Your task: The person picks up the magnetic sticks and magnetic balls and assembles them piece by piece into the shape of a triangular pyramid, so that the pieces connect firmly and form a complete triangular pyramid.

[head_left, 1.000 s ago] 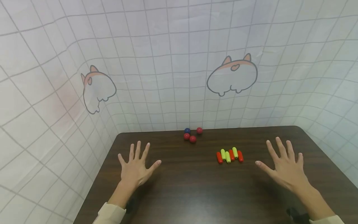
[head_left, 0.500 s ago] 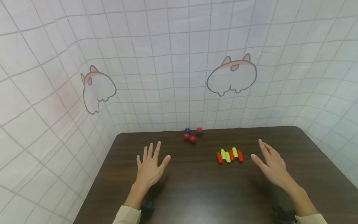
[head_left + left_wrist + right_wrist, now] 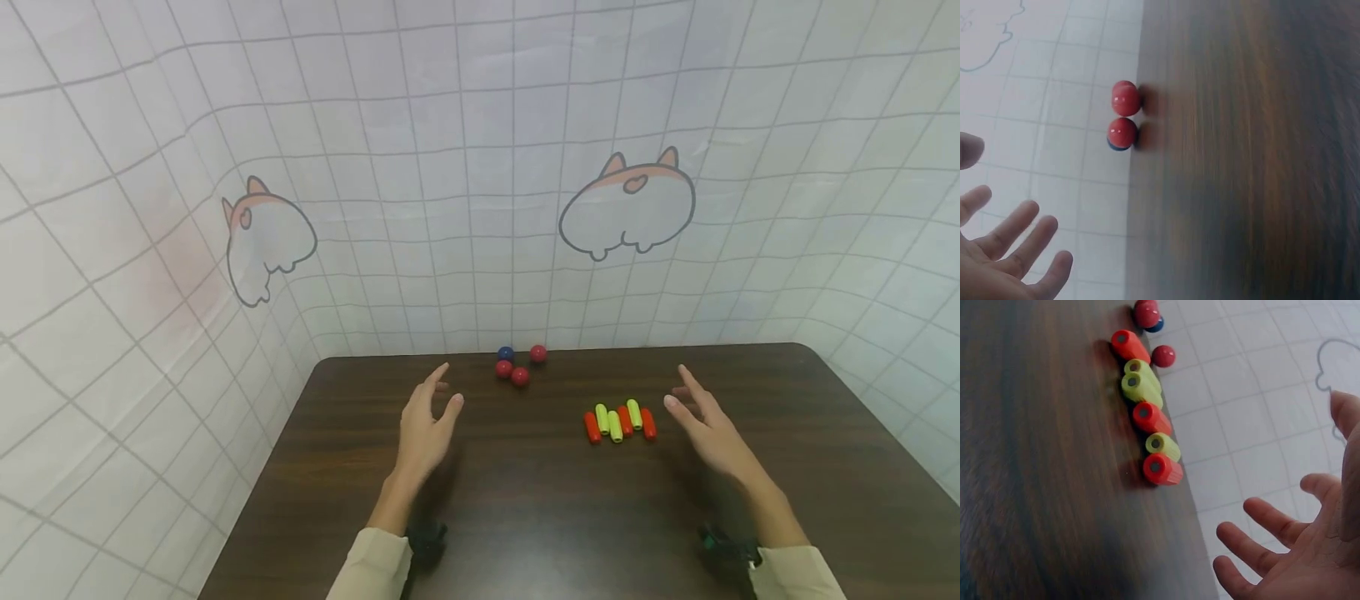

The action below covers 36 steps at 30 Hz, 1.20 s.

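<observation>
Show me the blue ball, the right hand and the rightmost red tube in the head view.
Blue ball [image 3: 506, 353]: head view, middle of its visible surface.
Right hand [image 3: 714, 435]: head view, middle of the hand.
Rightmost red tube [image 3: 648, 424]: head view, middle of its side.

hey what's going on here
A person is holding both bare hands out over a dark table, and neither hand is gripping anything. The left hand is nearest three red balls and a blue ball close to the table's far edge. The right hand is beside a slightly staggered row of three red tubes and three yellow-green tubes, not holding any of them.
</observation>
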Tool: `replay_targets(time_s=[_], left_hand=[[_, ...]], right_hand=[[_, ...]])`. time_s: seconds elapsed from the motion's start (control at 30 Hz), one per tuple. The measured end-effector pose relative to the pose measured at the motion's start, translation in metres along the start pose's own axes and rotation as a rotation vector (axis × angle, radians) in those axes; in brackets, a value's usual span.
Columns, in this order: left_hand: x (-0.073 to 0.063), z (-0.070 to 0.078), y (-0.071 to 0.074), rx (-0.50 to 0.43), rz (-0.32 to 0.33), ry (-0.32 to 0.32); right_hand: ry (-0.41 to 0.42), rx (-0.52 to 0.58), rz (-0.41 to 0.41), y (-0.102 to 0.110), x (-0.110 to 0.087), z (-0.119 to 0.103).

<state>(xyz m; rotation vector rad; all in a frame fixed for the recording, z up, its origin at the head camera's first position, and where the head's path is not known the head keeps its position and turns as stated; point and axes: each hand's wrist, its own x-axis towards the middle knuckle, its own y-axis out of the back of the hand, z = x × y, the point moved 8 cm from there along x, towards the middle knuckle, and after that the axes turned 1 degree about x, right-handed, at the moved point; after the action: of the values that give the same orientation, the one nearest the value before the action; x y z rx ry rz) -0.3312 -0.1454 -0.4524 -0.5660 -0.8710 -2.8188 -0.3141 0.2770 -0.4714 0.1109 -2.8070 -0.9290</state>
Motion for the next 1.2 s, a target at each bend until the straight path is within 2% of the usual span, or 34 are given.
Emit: replay_targets(time_s=[0.2,0.33,0.57,0.8,1.0,1.2], left_hand=[[0.012,-0.011,-0.015,-0.159,0.01,0.086],[0.018,-0.018,-0.027,-0.185,-0.005,0.134],[0.029,-0.025,-0.05,-0.179,-0.035,0.181],[0.039,-0.023,-0.077,-0.173,-0.09,0.172],[0.045,-0.025,-0.098,-0.129,-0.12,0.203],[0.051,-0.022,-0.114,-0.063,-0.163,0.204]], right_hand=[[-0.076,0.025,-0.021,-0.005,0.007,0.013],[-0.085,0.034,-0.034,-0.01,0.009,0.018],[-0.073,0.013,-0.075,-0.019,0.014,0.023],[-0.081,-0.021,-0.092,-0.027,0.018,0.03],[-0.081,-0.065,-0.101,-0.033,0.018,0.031],[-0.082,-0.138,-0.082,-0.035,0.018,0.03]])
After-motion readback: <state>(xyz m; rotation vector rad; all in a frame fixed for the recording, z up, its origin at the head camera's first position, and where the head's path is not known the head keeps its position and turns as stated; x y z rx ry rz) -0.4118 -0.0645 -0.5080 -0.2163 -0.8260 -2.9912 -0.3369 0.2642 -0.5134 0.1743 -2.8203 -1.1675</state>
